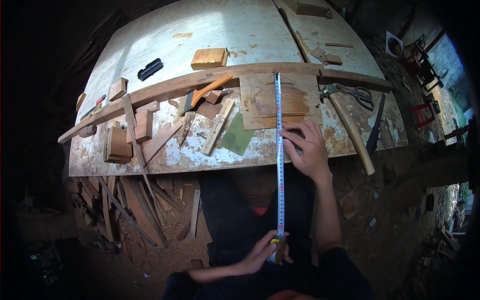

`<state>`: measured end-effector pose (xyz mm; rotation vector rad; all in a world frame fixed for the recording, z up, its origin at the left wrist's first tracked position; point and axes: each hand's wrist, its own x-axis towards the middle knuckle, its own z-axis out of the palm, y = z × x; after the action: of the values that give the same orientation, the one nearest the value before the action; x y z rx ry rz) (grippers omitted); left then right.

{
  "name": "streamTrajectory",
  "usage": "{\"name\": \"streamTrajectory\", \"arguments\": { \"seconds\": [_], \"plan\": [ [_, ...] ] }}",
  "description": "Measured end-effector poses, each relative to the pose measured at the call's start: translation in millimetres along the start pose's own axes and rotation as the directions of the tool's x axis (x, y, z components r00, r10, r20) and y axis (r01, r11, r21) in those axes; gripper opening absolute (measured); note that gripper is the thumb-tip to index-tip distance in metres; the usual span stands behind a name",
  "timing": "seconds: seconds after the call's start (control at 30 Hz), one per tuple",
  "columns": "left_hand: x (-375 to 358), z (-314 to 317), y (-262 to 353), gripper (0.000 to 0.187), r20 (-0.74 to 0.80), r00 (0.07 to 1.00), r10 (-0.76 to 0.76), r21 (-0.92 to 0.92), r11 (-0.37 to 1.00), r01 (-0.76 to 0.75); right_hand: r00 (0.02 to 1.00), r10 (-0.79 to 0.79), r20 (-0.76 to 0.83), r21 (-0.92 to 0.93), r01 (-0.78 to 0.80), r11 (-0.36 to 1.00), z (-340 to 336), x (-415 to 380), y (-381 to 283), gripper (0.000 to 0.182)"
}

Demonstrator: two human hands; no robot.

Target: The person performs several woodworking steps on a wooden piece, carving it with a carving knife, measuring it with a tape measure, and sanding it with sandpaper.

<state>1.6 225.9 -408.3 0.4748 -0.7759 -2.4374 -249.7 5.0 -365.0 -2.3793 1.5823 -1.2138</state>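
Observation:
A measuring tape's pale blade (281, 170) runs from its yellow and dark case (278, 243) up across a flat wooden board (257, 102). The blade's hooked end lies near the board's top edge, by the long wooden beam (200, 77). My left hand (262, 252) is closed round the case, low in front of my body. My right hand (306, 147) is at the board's lower edge, its thumb and fingers bent beside the blade and touching it.
Left of the board lie an orange-handled brush (207, 92), wood scraps, a green square (239, 134) and wood blocks (118, 144). To its right are a hammer (350, 125), scissors (361, 96) and a dark saw-like tool (376, 125). The bench edge (185, 169) runs before me.

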Motion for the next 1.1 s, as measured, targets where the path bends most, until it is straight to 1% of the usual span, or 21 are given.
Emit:
{"name": "streamTrajectory", "arguments": {
  "seconds": [0.7,0.8,0.9,1.1],
  "plan": [
    [-0.6,1.3,1.3,0.056,0.001,1.0,-0.001,-0.006,1.0,0.001,1.0,0.006,0.008,-0.003,-0.006,1.0,0.5,0.2,0.5,0.02],
    [-0.2,-0.3,1.8,0.072,0.0,1.0,-0.031,0.09,0.995,0.03,1.0,-0.001,0.004,-0.006,0.001,1.0,0.6,0.1,0.6,0.02],
    [0.1,1.5,2.2,0.057,0.005,1.0,-0.001,0.006,1.0,0.001,1.0,-0.009,0.001,-0.01,0.009,1.0,1.0,0.2,1.4,0.02],
    [0.8,1.7,1.6,0.057,0.003,1.0,-0.005,0.001,1.0,0.005,1.0,0.0,0.006,-0.017,0.0,1.0,1.0,0.4,0.5,0.02]
  ]
}}
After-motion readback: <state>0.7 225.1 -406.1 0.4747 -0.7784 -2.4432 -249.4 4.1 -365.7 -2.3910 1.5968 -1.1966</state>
